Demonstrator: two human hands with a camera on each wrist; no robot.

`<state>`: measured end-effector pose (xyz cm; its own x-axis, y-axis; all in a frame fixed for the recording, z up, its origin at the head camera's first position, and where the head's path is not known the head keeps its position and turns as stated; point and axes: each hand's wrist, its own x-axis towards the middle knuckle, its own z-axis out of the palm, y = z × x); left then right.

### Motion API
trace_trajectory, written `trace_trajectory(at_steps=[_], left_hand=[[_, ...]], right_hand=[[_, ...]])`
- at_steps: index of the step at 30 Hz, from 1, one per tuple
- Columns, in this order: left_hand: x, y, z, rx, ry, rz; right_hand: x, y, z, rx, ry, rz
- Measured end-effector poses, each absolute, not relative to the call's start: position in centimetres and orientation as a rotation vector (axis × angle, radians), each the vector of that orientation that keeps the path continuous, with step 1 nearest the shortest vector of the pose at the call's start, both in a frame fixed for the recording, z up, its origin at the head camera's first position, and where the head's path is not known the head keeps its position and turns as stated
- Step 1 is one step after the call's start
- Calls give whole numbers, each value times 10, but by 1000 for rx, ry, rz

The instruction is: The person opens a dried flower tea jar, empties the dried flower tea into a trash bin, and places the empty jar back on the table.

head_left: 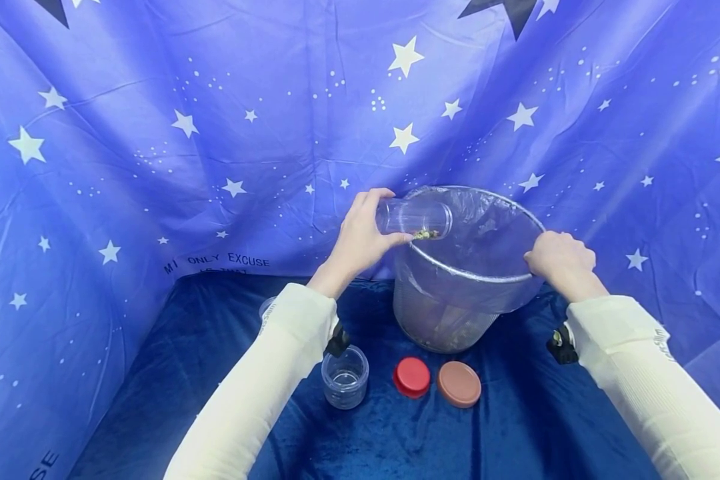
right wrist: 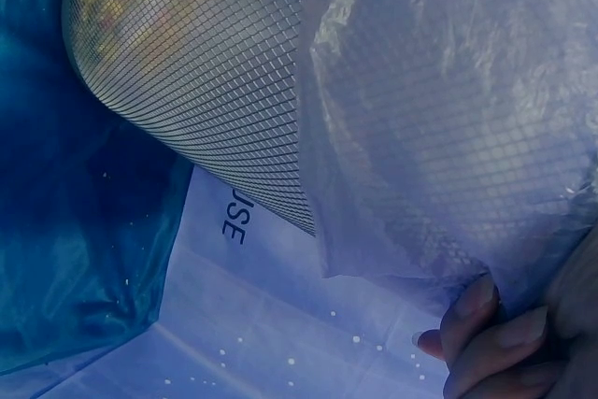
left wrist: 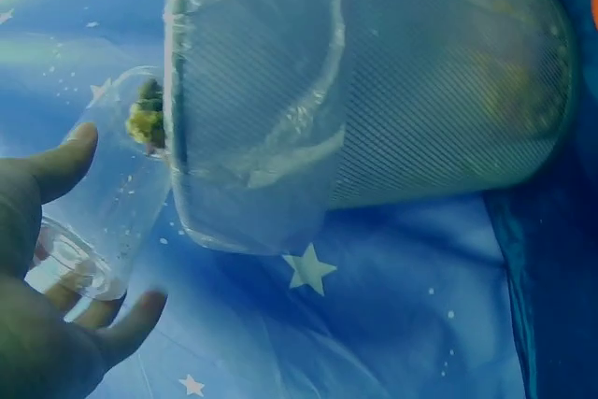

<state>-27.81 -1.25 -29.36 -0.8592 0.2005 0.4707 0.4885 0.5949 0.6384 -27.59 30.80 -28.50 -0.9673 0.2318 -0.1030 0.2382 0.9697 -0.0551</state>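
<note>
My left hand [head_left: 360,230] holds a clear plastic jar [head_left: 409,215] tipped nearly on its side, its open mouth over the left rim of a mesh wastebasket [head_left: 438,320]. Inside the jar, near its mouth, lies a small clump of yellow-green bits [left wrist: 147,119]. Thumb and fingers span the jar near its base in the left wrist view. A thin clear bag [head_left: 480,293] lines the wastebasket and folds down over its rim. On the right side, my right hand [head_left: 559,257] grips the bagged rim with curled fingers. Yellowish scraps show through the mesh at the bottom.
In front of the wastebasket, a red lid [head_left: 413,377] and a brownish-orange lid [head_left: 459,384] lie on the dark blue cloth [head_left: 396,440]. An open clear jar [head_left: 345,380] stands left of them. Another clear container [head_left: 267,307] is mostly hidden by the left sleeve. Starry curtains hang behind.
</note>
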Motion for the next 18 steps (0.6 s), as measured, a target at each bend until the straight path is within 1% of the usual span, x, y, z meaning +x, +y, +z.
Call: trace_trajectory(at_steps=[6,18], left_hand=[[-277,-9,-288,-474,-2510,-1298],[-276,-1,-279,-448,-2479,-1248]], right_hand=[[-276,308,-285,363,3020,-95],[-275,307,-284,363,3018,-90]])
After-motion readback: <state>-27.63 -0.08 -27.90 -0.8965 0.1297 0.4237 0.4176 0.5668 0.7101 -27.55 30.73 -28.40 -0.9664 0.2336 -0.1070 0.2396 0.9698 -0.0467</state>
